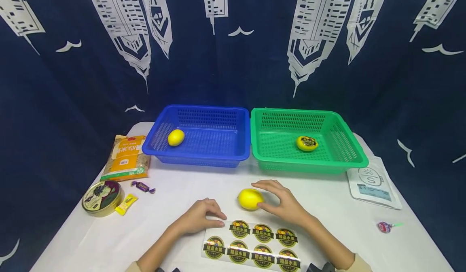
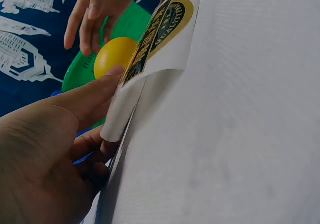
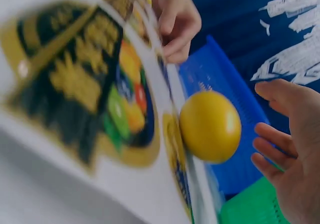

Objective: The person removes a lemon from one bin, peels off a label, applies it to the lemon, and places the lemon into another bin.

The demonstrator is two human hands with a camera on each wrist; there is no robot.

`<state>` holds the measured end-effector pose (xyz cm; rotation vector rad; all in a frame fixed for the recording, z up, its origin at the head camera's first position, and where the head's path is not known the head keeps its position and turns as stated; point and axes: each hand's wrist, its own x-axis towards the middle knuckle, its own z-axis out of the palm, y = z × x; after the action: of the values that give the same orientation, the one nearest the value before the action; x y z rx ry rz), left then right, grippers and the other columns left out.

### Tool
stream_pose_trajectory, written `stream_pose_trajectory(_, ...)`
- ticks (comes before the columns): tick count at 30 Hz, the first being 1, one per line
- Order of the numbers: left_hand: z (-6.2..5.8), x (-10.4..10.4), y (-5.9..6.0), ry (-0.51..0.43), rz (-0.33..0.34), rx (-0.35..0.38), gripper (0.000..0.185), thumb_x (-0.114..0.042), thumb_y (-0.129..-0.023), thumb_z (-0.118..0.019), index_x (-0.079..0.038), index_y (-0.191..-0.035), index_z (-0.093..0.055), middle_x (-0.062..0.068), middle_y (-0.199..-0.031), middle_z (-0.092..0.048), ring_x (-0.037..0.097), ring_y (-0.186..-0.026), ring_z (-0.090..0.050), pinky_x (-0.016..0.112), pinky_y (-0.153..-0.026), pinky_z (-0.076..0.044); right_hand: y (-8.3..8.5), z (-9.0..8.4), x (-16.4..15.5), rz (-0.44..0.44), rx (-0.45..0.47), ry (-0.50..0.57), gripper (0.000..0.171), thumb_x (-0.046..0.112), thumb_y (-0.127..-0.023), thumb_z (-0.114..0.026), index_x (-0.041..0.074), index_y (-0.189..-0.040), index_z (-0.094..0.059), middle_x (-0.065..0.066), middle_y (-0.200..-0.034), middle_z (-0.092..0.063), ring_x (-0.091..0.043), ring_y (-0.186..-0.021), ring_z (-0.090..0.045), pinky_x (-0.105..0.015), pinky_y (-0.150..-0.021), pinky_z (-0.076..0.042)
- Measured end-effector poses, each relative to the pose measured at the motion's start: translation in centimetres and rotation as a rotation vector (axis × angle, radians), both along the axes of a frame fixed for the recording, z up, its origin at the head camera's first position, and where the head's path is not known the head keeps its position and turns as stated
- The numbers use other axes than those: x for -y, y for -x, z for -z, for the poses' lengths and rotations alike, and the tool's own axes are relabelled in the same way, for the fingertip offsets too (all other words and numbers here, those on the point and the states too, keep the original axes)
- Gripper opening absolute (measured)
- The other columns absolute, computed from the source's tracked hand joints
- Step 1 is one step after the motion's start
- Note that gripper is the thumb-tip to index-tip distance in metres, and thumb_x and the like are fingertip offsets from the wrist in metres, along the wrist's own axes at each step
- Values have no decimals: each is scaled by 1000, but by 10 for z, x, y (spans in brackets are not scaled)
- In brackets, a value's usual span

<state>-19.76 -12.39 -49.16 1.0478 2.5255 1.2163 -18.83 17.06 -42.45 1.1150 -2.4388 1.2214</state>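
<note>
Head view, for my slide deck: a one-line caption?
Left hand pinches sticker sheet; right hand touches lemon.

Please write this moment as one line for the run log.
left hand: pinches sticker sheet edge | right hand: open beside lemon | lemon: on table

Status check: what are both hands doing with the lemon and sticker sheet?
Left hand pinches sticker sheet corner. Right hand open beside lemon, fingers spread. Nothing between them.

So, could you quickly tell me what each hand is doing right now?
Left hand: pinching the sticker sheet's corner.
Right hand: open, beside the lemon.
</note>
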Motion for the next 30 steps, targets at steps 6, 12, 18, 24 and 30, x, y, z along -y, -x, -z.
stream_pose_trajectory(6, -1, 0, 0, -66, -31, 47, 21, -41, -78, -70, -25, -91, -73, -19, -86, -63, 3, -86, -56, 25, -82, -48, -6, 17, 5, -76, 7, -20, 35, 11, -80, -72, 8, -114, -64, 0, -111, -63, -18, -102, -58, -33, -91, -48)
stream_pose_trajectory(12, -10, -3, -5, -200, -109, 239, 17, -25, -79, -74, -16, -94, -73, -10, -87, -69, 8, -83, -62, 23, -77, -50, -15, 28, 17, -69, 68, -27, 30, 23, -84, -68, 10, -112, -66, 5, -105, -66, -10, -90, -58, -27, -78, -52)
stream_pose_trajectory(18, -31, -6, -12, -293, -134, 289, 17, -13, -79, -73, -7, -95, -72, -4, -89, -70, 6, -64, -54, 17, -57, -44, -16, 36, 24, -17, 62, -3, 24, 26, -84, -69, 14, -105, -69, 10, -97, -66, -8, -85, -58, -25, -74, -52)
stream_pose_trajectory(24, -28, -8, -11, -282, -195, 279, 17, -15, -77, -75, -10, -93, -73, -4, -85, -70, 3, -45, -28, 15, -39, -22, -17, 40, 28, 26, 24, 52, 18, 21, -80, -73, 20, -97, -69, 13, -89, -65, -9, -79, -56, -24, -67, -51)
stream_pose_trajectory(30, -11, -7, -6, -260, -263, 255, 17, -27, -75, -77, -20, -90, -74, -7, -84, -69, 5, -48, -30, 16, -42, -24, -24, 28, 34, 19, 83, 150, 16, 3, -74, -75, 10, -88, -70, 1, -81, -65, -16, -72, -55, -28, -61, -51)
